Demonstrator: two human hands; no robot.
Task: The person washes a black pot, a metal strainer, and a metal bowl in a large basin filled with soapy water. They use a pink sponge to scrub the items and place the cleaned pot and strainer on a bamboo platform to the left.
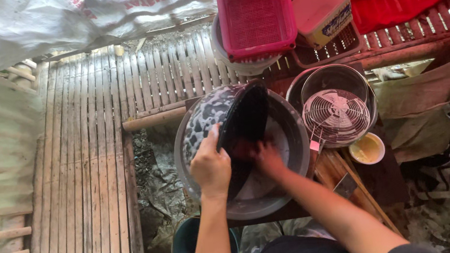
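Observation:
My left hand (211, 166) grips the rim of a black-and-white speckled pot (209, 115), tilted on its side over a large metal basin (290, 129) of cloudy water. Inside the pot's dark mouth, my right hand (268, 158) presses against the inner wall; whether it holds a scrubber is hidden. The basin rests on a dark wooden board.
A metal bowl (347, 75) with a wire fan-guard strainer (336, 116) sits to the right, a small yellow cup (367, 149) below it. A pink basket (254, 9) and a cream lidded tub (322, 10) stand at the back. A teal bucket (183, 250) is below; bamboo slat flooring (89, 163) lies left.

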